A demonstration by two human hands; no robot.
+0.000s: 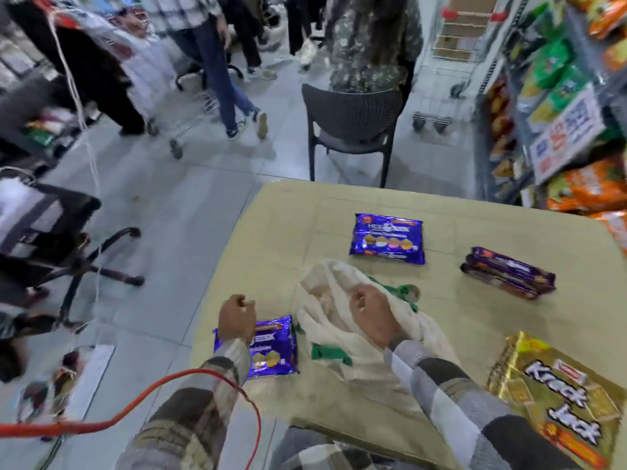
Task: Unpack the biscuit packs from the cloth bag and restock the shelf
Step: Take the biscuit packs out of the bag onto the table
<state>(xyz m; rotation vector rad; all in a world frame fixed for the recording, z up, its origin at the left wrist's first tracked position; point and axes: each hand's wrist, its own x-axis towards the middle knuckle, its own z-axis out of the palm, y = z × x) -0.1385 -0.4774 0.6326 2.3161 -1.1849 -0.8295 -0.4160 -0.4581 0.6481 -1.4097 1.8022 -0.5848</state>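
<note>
**Position.** The cloth bag (342,320) lies slumped on the table (305,212). Biscuit packs are already out around it:
- a near blue pack (274,351) just beside the bag's left side;
- a second blue pack (387,239) beyond the bag;
- a stack of dark purple packs (509,273) to the bag's far right;
- a gold pack (556,398) to the bag's near right.

The shelf (563,106) stands well to the right of the bag, past the table. Nothing on the table has reached it. Whether the bag holds more packs cannot be seen.

**Hands.** The hands are apart. The right hand (371,315) sits on top of the bag with its fingers curled into the fabric. The left hand (236,318) is left of the bag, over the near blue pack. Its fingers are loosely curled with nothing seen in them. Contact with that pack cannot be told.

**Risks.**
1. The near blue pack lies close to the table's edge on the bag's left. A brush from the left sleeve, or a tug on the bag, could push it to the floor.
2. If the bag is lifted by a fistful of fabric, any packs inside could tumble out and the biscuits could break.
3. A red cable (176,398) loops left of the bag, close against the left forearm. It could snag the sleeve in mid-reach.
4. People and a chair (353,123) stand beyond the bag, so the way round to the shelf may be obstructed.
</note>
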